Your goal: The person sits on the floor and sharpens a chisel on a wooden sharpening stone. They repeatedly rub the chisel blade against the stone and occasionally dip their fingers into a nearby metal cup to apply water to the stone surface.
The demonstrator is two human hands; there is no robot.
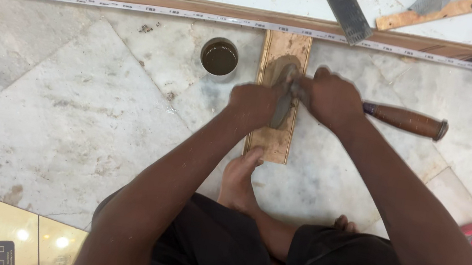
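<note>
Steel blade on a wood-handled chisel (376,113), laid flat on a plank (279,95) on the marble floor (65,107), at 12 o'clock from the sitter. Right hand (331,98) clenched round the shank, left hand (253,104) fingers pressing the blade. Looks stiff, hefty, sharp-edged; grip the handle. Cup (219,56) at 11 o'clock.

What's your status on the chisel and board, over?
Both hands on chisel: right hand grips near the wooden handle, left hand presses blade flat. Board pinned by foot. Small dark cup sits beside.
</note>
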